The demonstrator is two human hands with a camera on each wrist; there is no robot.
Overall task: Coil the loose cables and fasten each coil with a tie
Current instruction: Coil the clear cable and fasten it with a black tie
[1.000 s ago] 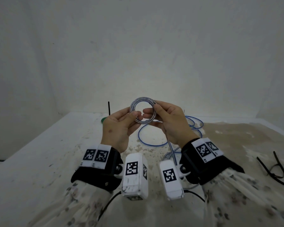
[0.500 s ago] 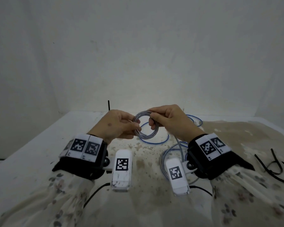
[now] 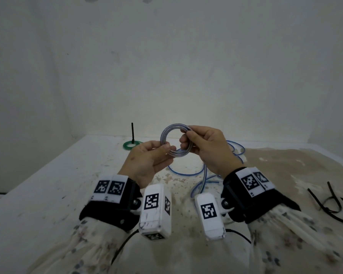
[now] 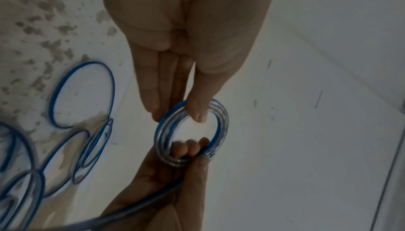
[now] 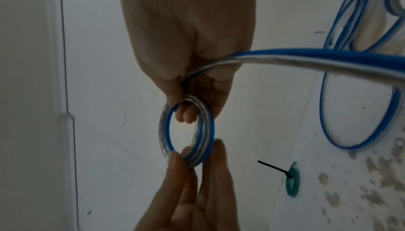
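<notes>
A small coil of blue-and-clear cable is held upright above the table between both hands. My left hand pinches its lower left side between thumb and fingers, as the left wrist view shows. My right hand grips the right side, fingers curled through the ring. The uncoiled length of cable runs out of my right palm down to loose loops on the table. Black ties lie at the far right.
A green coil fastened with a black tie whose tail sticks up sits at the back left of the table. White walls close the table off behind and at the left. The right half of the tabletop is stained brown.
Half a second ago both hands held the coil lower and tilted. They have lifted it again and turned it upright, facing me, with my right hand now over its upper right side.
</notes>
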